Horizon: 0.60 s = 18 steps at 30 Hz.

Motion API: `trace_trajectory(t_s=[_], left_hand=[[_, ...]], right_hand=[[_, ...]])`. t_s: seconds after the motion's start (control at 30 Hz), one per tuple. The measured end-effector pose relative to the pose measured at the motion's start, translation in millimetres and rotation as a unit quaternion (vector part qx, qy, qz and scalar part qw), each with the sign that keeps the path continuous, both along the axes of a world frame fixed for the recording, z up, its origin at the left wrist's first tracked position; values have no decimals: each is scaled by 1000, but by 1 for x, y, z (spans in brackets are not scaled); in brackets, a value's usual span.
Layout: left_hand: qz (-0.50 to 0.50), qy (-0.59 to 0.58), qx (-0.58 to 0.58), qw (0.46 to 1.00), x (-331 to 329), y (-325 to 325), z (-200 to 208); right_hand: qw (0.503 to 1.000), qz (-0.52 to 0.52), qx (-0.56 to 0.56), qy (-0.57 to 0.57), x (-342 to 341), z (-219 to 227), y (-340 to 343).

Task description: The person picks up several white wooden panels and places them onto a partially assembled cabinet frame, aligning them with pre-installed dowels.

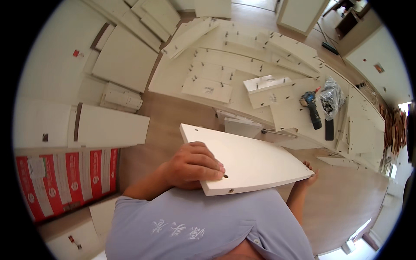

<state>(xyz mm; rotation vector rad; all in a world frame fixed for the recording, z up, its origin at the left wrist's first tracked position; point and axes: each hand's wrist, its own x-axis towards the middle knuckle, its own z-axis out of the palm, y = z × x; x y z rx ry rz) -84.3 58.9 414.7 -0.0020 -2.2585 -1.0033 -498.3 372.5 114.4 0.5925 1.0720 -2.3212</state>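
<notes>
Across my body I hold a white furniture panel [251, 158], tilted, with drilled holes near its ends. My left hand [195, 165] wraps over its left end, the fingers lying on the face beside a dark hole. At the panel's far right corner my right hand [310, 174] grips the edge; part of that hand is hidden behind the board. Beyond the panel lies a large white work surface [169, 78] with several smaller white boards on it, many with metal pegs standing up.
A blue-and-black cordless drill [311, 108], a clear plastic bag of hardware [331, 99] and a black oblong object [329, 129] lie on the work surface's right side. White panels [125, 58] lean along the left wall. Red-and-white striped packaging [69, 180] stands at lower left.
</notes>
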Motion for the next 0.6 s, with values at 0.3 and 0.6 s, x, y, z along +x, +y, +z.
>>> trace_trajectory(t_s=[0.3,0.6], left_hand=[[55,-38,9,998,19,31,-9],[70,-19,-21,997,68,54,0]], right_hand=[[954,262,104,-103,2,-33,26],[958,256,87,-96,54,-12,47]])
